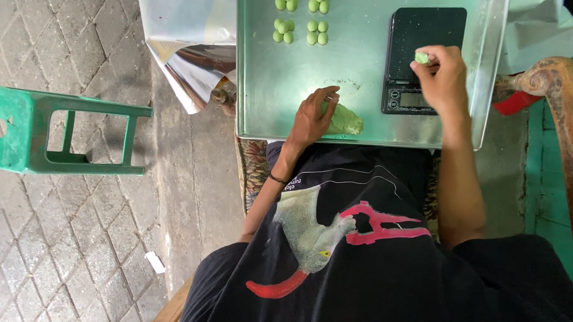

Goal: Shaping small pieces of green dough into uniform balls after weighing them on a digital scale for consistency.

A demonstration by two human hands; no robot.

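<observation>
Black cloth fills the near edge: the person's shirt (384, 272), printed with a pale bird shape, a red curved tail and a pink outline figure. Small lettering near the left wrist is too tiny to make out. A thin dark band circles that wrist.

Beyond the shirt, at twelve o'clock, a metal tray (358, 113) rests across the lap, its far end cut off by the frame. The left hand (312, 116) lies on a lump of green dough (346, 120) at the tray's near edge, fingers spread loosely over it, not closed; the hand hides the lump's left part. At one o'clock the right hand (440, 76) hovers over a black digital scale (420, 58), thumb and fingers pinched together on a small piece of green dough (422, 58). The hand covers part of the scale's platform, and its display is too dim to tell anything from.

At the tray's far end, around eleven o'clock, sit clusters of small green dough balls (300, 31), four to a group; the farthest row is cropped.

Left of the tray, at ten o'clock, crumpled silvery foil sheeting (189, 49) hangs down. At nine o'clock a green plastic stool (46, 130) lies tipped on the paved ground (61, 236). A carved wooden chair arm (564, 107) curves in at three o'clock, with a red object partly hidden beneath it.
</observation>
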